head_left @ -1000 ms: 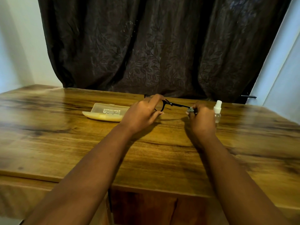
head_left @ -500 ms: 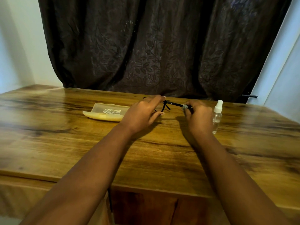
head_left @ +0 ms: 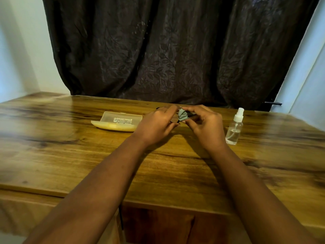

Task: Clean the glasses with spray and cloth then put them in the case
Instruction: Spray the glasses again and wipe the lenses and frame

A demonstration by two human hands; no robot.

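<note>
Right hand pinched a bunched grey cloth against the glasses; left hand gripped the frame, mostly hidden, above the table. Case: open, at nine o'clock. Spray bottle: upright, at three o'clock. Risks: hard rubbing could twist the frame; a right elbow swing could topple the bottle.

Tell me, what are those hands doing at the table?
A person is cleaning a pair of glasses. The left hand holds the dark frame, and the right hand pinches a small grey cloth against it. A spray bottle stands to the right, and the open case lies waiting to the left.
</note>
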